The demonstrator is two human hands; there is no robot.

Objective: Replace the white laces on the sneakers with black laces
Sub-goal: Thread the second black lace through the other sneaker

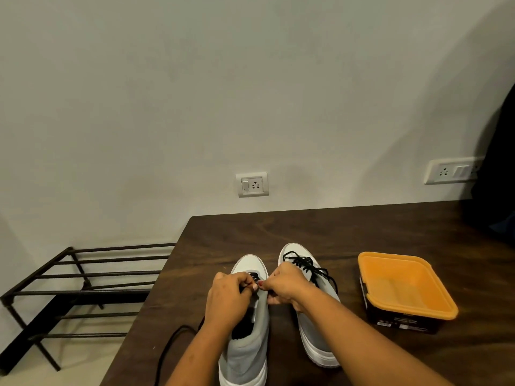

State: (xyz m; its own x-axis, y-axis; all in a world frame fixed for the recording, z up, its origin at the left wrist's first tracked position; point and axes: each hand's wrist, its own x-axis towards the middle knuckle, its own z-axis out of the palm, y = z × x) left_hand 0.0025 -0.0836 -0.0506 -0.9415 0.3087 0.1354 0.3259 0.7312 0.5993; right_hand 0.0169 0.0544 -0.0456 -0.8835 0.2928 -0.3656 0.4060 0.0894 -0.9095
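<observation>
A plain, off-white painted wall (195, 93) fills most of the view, evenly lit, with a soft shadow spreading over its right side. Against it stands a dark brown wooden table with visible grain (362, 227). Just above the table's far edge sits a white wall plate with one switch and one socket (252, 184); a wider white socket plate (451, 171) is further right, partly hidden by a dark shape at the frame's edge (498, 176). Left of the table, a black metal-bar rack (83, 274) stands on a pale floor (83, 366).
</observation>
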